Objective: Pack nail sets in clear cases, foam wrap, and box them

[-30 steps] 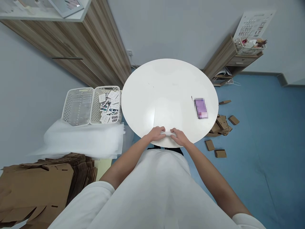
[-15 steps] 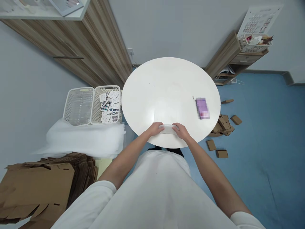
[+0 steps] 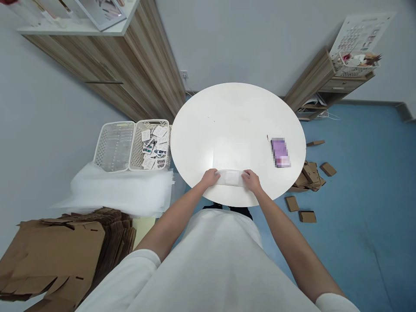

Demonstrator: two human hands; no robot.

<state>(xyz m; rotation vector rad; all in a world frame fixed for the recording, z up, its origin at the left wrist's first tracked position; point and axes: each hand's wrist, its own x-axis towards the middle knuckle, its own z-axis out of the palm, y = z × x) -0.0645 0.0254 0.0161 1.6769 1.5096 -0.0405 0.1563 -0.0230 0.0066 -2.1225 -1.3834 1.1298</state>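
At the near edge of the white round table (image 3: 234,112), a thin white foam sheet (image 3: 222,178) lies folded into a flat strip. A paler rectangular shape (image 3: 232,177) shows in its middle; what it is, I cannot make out. My left hand (image 3: 210,177) pinches the left end of the strip, thumb turned inward. My right hand (image 3: 251,180) has its fingers closed on the right end. To the right on the table lies a blurred purple item (image 3: 281,151).
On the left, one white basket (image 3: 132,167) holds small cards and another (image 3: 99,149) holds clear packs. Below them lie foam sheets (image 3: 120,186) and stacked flat cardboard (image 3: 58,247). Small brown boxes (image 3: 307,216) lie on the floor at right. Wooden cabinets (image 3: 152,65) stand behind.
The folded foam now looks wider and flatter, with the pale rectangle showing in it. My hands have moved slightly apart. The whole view has shifted a little.
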